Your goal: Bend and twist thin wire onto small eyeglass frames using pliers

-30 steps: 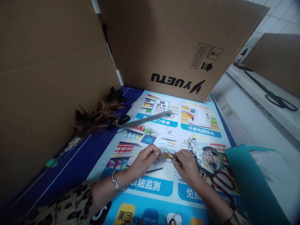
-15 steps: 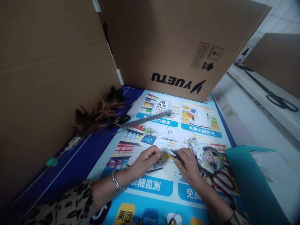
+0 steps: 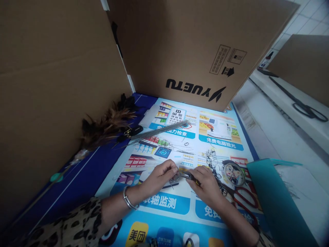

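Observation:
My left hand [image 3: 163, 173], with a silver bangle at the wrist, pinches a small tangle of thin wire [image 3: 175, 178] over the printed mat. Its exact shape is partly hidden by my fingers. My right hand [image 3: 205, 181] is wrapped round a pair of pliers [image 3: 189, 176], whose jaws point left and reach the wire at my left fingertips. Whether the jaws grip it I cannot tell. Beyond my hands lies a bundle of straight thin wires [image 3: 161, 132]. Bent wire loops [image 3: 212, 159] are scattered behind my right hand.
Right of my right hand are a round clear container [image 3: 233, 174] and red-handled scissors [image 3: 246, 198]. A teal box [image 3: 276, 199] stands at the right. Along the left lies a feather duster [image 3: 108, 123]. Cardboard [image 3: 195, 44] walls the back and left. Black scissors [image 3: 305, 109] lie far right.
The pliers in my right hand have moved left and turned, so their jaws now meet the wire at my left fingertips. My left hand has hardly moved.

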Available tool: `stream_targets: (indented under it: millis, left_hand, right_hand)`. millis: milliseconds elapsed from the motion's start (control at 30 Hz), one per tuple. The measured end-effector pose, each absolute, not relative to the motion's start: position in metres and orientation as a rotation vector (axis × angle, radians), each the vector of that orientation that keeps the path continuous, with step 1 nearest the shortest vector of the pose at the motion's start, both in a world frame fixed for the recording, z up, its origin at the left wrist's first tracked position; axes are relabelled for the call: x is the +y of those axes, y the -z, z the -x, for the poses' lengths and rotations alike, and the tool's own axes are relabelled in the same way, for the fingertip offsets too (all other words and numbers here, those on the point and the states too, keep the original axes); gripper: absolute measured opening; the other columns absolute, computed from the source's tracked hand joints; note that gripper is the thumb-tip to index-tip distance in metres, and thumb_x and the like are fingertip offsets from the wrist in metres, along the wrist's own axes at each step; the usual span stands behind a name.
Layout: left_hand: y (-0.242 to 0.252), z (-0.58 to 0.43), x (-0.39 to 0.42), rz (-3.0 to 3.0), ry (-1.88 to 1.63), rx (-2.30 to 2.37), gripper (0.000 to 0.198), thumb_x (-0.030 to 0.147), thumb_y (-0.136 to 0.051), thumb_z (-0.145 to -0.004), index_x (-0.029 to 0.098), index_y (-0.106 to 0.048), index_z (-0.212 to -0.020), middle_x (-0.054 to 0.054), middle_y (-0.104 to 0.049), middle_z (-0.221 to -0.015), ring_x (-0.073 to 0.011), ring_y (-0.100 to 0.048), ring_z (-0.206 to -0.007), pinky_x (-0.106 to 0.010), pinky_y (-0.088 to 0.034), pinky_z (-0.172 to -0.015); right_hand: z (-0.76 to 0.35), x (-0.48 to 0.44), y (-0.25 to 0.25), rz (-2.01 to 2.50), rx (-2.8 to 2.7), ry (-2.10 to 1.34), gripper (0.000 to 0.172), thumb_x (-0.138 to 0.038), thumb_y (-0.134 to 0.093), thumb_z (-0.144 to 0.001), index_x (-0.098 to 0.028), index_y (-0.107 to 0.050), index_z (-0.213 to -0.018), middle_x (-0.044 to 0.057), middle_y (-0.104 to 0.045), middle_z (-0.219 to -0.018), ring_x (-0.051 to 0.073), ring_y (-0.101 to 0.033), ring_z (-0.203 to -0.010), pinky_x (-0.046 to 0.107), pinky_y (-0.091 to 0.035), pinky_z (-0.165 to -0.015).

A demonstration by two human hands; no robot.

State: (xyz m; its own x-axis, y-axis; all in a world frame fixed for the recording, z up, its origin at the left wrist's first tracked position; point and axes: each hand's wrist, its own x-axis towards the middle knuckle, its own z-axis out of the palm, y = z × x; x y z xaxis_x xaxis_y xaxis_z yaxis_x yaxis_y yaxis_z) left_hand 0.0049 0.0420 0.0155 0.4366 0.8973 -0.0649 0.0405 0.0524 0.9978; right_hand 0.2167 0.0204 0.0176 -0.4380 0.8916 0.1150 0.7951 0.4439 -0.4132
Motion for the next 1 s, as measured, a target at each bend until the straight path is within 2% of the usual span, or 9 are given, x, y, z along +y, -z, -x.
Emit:
stream_targets:
  millis: [333,1000]
  left_hand:
    - [-0.0159,-0.0048,0.0408,-1.366,-0.816,0.886,0.023,0.036,-0.039,-0.088,0.016,-0.047,-0.079,0.000,-0.051,-0.074,-0.0128,-0.047,-0.070,-0.024,-0.037,-0.065]
    - [-0.0177,-0.0038,0.0415,-1.466,-0.813,0.885,0.025,0.034,-0.035,-0.089,0.016,-0.049,-0.081,-0.002,-0.053,-0.076,-0.0141,-0.049,-0.071,-0.026,-0.039,-0.068]
  right_hand:
    - [-0.2168,0.0203,-0.0156,1.455,-2.395,-0.401,0.026,-0.032,-0.050,-0.082,-0.023,-0.056,-0.106,0.007,-0.056,-0.088,0.021,-0.048,-0.086,0.034,-0.037,-0.076]
    - [-0.2197,0.0245,-0.0124,1.430,-2.350,-0.450,0.022,-0.033,-0.050,-0.082,-0.021,-0.059,-0.097,0.006,-0.055,-0.082,0.018,-0.050,-0.081,0.029,-0.037,-0.069]
